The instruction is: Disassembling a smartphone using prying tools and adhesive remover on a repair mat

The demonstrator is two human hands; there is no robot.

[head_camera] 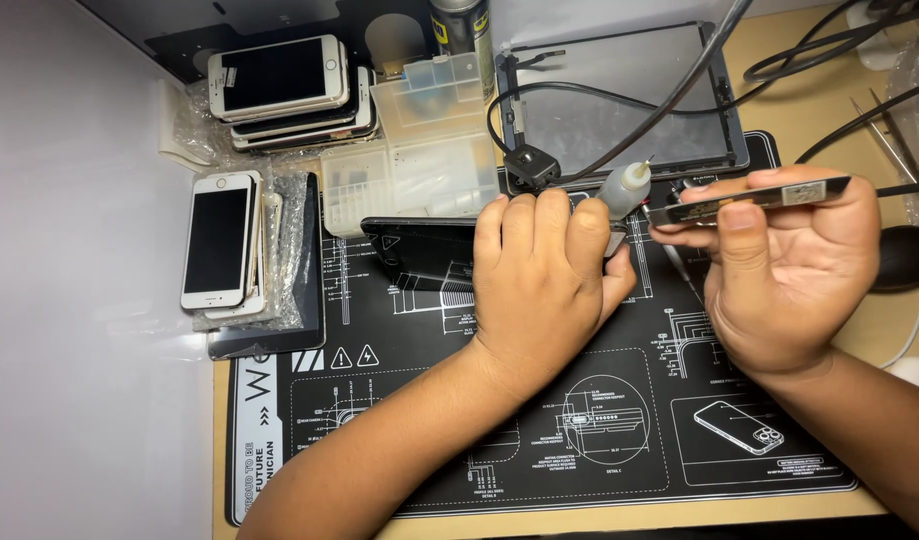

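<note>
Though edge-on, thin dark phone (750, 197)

The left hand (545, 280) covers the right end of a black phone (420, 250) and most of the small white squeeze bottle (625, 187), so only the bottle's shoulder and needle tip show. The right hand (785, 270) hides the middle of the thin flat part (755, 195) it pinches. Both forearms run out of the bottom edge. A can (460, 22) is cut off at the top edge. The fine print on the black work mat (540, 450) is too small to read. The lower phones in the stack (290, 95) are mostly hidden
</note>
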